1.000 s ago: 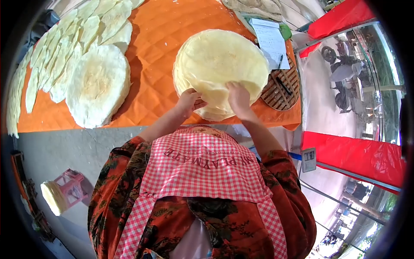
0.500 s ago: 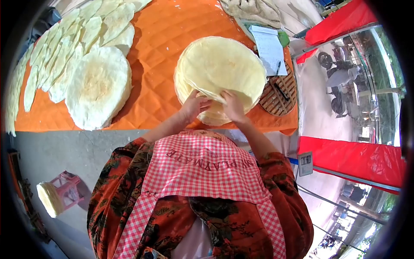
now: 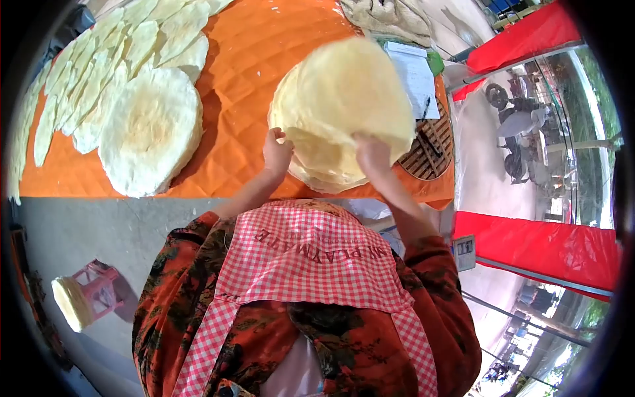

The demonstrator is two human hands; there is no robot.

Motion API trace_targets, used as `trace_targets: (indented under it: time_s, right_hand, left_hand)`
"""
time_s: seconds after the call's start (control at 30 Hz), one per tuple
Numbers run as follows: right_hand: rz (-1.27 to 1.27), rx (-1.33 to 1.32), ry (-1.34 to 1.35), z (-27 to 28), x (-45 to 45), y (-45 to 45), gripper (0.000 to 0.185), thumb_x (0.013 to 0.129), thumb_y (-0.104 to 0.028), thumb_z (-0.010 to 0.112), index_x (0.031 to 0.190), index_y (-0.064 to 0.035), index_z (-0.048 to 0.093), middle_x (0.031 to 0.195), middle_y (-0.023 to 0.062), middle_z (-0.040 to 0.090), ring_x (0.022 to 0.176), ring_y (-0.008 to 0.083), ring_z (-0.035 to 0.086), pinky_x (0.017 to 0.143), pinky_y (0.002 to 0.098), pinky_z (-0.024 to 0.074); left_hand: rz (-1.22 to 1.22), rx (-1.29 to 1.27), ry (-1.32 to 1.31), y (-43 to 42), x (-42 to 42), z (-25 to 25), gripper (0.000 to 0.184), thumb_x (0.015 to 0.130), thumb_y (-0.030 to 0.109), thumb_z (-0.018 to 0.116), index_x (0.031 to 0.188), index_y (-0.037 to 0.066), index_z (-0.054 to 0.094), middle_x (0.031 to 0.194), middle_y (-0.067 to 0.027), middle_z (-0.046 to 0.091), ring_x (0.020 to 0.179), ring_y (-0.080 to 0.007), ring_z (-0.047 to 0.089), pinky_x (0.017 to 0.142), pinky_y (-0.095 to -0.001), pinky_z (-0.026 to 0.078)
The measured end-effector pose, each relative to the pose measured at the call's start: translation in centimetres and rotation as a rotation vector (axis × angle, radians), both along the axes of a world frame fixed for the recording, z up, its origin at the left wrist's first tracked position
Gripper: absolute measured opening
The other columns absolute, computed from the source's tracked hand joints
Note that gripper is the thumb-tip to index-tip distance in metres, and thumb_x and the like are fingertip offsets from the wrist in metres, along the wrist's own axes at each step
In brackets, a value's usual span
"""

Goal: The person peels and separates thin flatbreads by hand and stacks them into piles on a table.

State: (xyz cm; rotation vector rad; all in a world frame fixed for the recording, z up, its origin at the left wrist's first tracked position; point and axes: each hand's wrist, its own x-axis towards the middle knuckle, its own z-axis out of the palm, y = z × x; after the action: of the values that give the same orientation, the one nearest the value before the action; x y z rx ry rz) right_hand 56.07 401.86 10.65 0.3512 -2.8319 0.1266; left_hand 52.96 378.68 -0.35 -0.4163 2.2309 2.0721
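A pile of thin, pale yellow round flatbreads (image 3: 304, 149) lies near the front edge of the table. My right hand (image 3: 374, 156) is closed on the near edge of the top flatbread (image 3: 354, 83), which is raised and shifted toward the right, slightly blurred. At the pile's left rim is my left hand (image 3: 277, 155), its fingers curled in against the edge; whether they pinch a sheet I cannot make out. Under the lifted round, part of the lower pile is hidden.
Another thick flatbread stack (image 3: 151, 132) sits left, beside overlapping long pieces (image 3: 86, 86) on the orange cloth (image 3: 241, 73). A paper pad (image 3: 413, 76) and slatted round mat (image 3: 433, 149) are right. On the floor, a pink stool (image 3: 102, 291) holds a pale stack.
My right hand has moved right and up, drawing the top flatbread with it. My left hand has moved left, away from the sheet's folded edge to the pile's rim.
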Motion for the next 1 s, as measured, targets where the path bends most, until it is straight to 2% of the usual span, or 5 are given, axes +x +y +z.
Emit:
trace_targets:
  time_s: [0.33, 0.6, 0.73, 0.87, 1.0]
  right_hand:
    - [0.019, -0.051, -0.036, 2.6, 0.5, -2.5, 0.005, 0.072, -0.006, 0.052, 0.070, -0.0059, 0.057, 0.072, 0.0111, 0.060, 0.070, 0.0314, 0.061, 0.057, 0.0434, 0.0477]
    - [-0.026, -0.125, 0.045, -2.1, 3.5, -5.6, 0.040, 0.074, -0.013, 0.061, 0.112, -0.0045, 0.055, 0.102, 0.0192, 0.063, 0.090, 0.0361, 0.062, 0.073, 0.0443, 0.0498]
    - [-0.270, -0.171, -0.388, -3.4, -3.0, 0.5, 0.015, 0.076, -0.004, 0.056, 0.085, -0.0012, 0.067, 0.075, 0.0214, 0.064, 0.071, 0.0383, 0.064, 0.066, 0.0468, 0.0505]
    - [-0.278, -0.054, -0.164, 14.3, -7.4, 2.0, 0.019, 0.078, -0.010, 0.054, 0.090, -0.0114, 0.069, 0.074, 0.0151, 0.065, 0.070, 0.0328, 0.064, 0.063, 0.0458, 0.0498]
    - [-0.117, 0.052, 0.067, 14.8, -4.7, 1.0, 0.019, 0.075, -0.007, 0.053, 0.087, -0.0111, 0.067, 0.070, 0.0134, 0.064, 0.069, 0.0310, 0.064, 0.059, 0.0439, 0.0496]
  left_hand:
    - [-0.287, 0.371, -0.413, -1.4, -0.5, 6.0, 0.029, 0.084, 0.012, 0.055, 0.110, -0.002, 0.053, 0.090, -0.0115, 0.061, 0.068, -0.0208, 0.063, 0.060, -0.0294, 0.051]
    - [-0.357, 1.033, -0.405, -0.9, -0.7, 6.5, 0.038, 0.086, 0.011, 0.052, 0.122, 0.001, 0.044, 0.107, -0.0144, 0.057, 0.103, -0.0257, 0.057, 0.090, -0.0373, 0.047]
    - [-0.345, 0.871, -0.420, 0.0, 0.4, 5.9, 0.048, 0.086, 0.006, 0.052, 0.130, 0.002, 0.034, 0.117, -0.0152, 0.051, 0.103, -0.0282, 0.056, 0.094, -0.0391, 0.047]
    - [-0.234, 0.507, -0.279, -0.1, 1.2, 4.5, 0.048, 0.083, 0.003, 0.055, 0.129, 0.001, 0.039, 0.114, -0.0132, 0.053, 0.100, -0.0236, 0.056, 0.087, -0.0338, 0.048]
    - [-0.068, -0.002, 0.060, -1.0, -0.2, 2.8, 0.043, 0.081, 0.004, 0.056, 0.123, -0.003, 0.047, 0.112, -0.0128, 0.056, 0.092, -0.0181, 0.056, 0.077, -0.0285, 0.047]
